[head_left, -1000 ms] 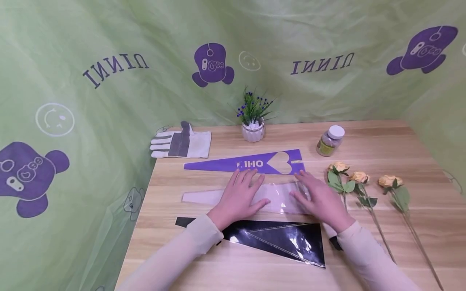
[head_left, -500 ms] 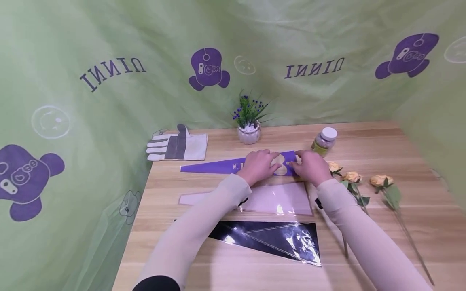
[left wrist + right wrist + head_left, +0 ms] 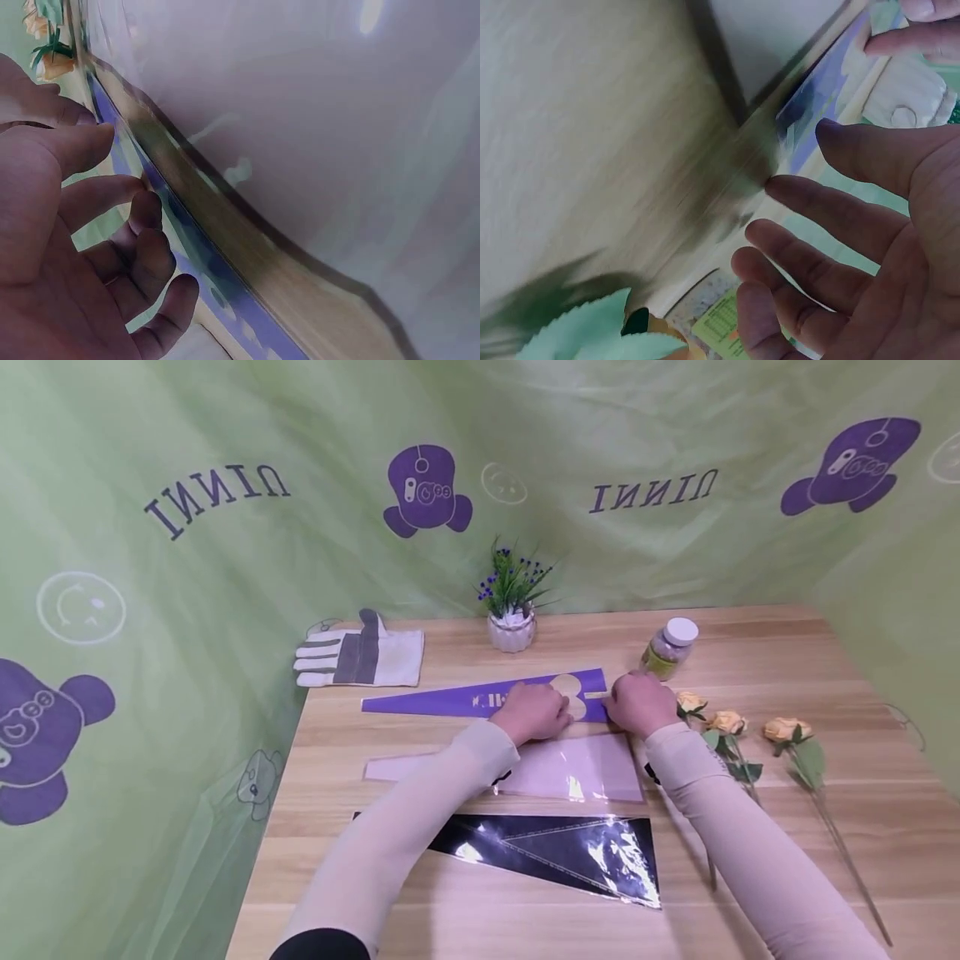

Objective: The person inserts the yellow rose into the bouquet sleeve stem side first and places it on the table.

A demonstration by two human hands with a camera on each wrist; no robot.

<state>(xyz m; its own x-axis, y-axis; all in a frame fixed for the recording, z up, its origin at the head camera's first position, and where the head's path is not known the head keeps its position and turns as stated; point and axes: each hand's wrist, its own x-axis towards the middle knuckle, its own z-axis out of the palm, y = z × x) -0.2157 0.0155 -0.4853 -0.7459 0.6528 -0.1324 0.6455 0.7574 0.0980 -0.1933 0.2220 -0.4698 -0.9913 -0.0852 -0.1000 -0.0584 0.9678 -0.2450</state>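
Three roses (image 3: 727,722), jar (image 3: 670,646) just past right hand (image 3: 642,702), left hand (image 3: 532,711) at purple sheet (image 3: 450,698), both hands' thumbs parted from fingers

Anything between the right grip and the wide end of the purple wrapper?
Nothing visible: the right grip is right at the wide end of the purple wrapper; contact is unclear. The jar stands beyond it and the roses lie to its right, neither in between.

Along the table's (image 3: 757,647) far edge, bare wood opens between the glove (image 3: 363,658) at the far left corner and the plant pot (image 3: 512,632), then between pot and jar (image 3: 670,647). The far right corner offers room too; jar and roses (image 3: 726,722) crowd the right hand (image 3: 642,703)
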